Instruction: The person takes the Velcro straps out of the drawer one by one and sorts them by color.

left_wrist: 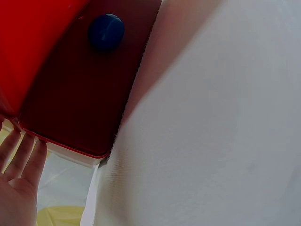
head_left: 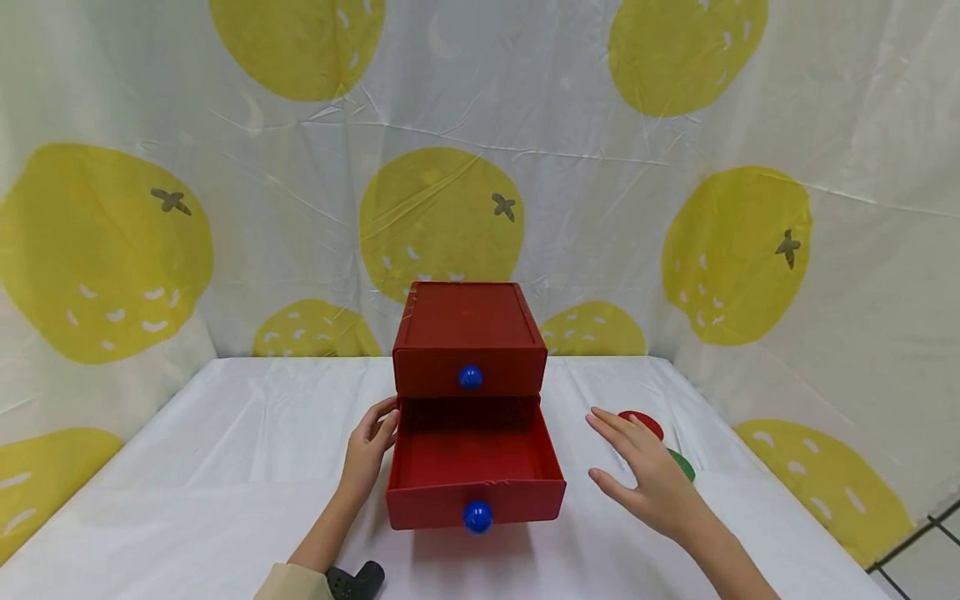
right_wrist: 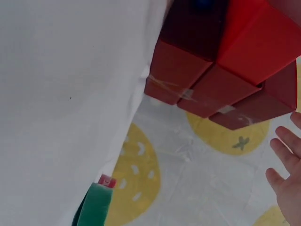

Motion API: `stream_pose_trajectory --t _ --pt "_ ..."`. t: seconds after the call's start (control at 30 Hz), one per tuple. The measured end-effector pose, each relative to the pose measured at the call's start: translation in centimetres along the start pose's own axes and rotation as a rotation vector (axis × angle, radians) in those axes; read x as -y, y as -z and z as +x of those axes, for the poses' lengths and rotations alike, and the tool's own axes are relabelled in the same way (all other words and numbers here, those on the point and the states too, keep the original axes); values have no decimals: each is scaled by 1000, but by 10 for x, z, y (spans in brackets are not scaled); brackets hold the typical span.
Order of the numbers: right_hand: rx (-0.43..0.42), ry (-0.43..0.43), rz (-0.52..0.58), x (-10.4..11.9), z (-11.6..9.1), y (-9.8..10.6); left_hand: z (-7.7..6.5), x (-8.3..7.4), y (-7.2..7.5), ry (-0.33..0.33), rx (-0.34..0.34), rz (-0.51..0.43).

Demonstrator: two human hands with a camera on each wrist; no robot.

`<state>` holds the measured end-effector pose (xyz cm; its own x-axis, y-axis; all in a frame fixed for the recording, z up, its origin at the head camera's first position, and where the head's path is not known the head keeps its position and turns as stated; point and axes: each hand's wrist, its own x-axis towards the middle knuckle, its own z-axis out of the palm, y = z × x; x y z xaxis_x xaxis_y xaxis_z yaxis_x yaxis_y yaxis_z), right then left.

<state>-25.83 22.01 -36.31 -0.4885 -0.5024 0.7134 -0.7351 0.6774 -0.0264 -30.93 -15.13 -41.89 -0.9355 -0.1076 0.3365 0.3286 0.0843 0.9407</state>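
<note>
In the lower middle of the head view, the left hand (head_left: 371, 442), its fingers extended, touches the left side of a red drawer unit (head_left: 470, 317), while the right hand (head_left: 647, 471), right of centre, holds nothing, fingers straight and thumb spread, apart from the unit. The unit stands mid-frame on the white-covered worktop (head_left: 262, 425), its lower drawer (head_left: 427, 507) pulled out toward the bottom edge with a blue knob (head_left: 477, 517) in front. Partly behind the right hand lie a red piece (head_left: 647, 423) and a green piece (head_left: 682, 465).

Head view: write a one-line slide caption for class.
Left hand at the side of an open red drawer, right hand apart.
</note>
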Motion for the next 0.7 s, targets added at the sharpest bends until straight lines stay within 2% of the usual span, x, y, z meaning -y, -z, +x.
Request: stream_pose_trajectory --t 0.17,0.4,0.7 --pt "-39 81 21 8 6 -1 0 3 0 -65 0 -9" --pt "-95 194 -8 26 13 -6 -1 -2 1 39 10 -21" --pt "-68 255 -32 39 17 -8 1 -1 -1 19 1 -13"
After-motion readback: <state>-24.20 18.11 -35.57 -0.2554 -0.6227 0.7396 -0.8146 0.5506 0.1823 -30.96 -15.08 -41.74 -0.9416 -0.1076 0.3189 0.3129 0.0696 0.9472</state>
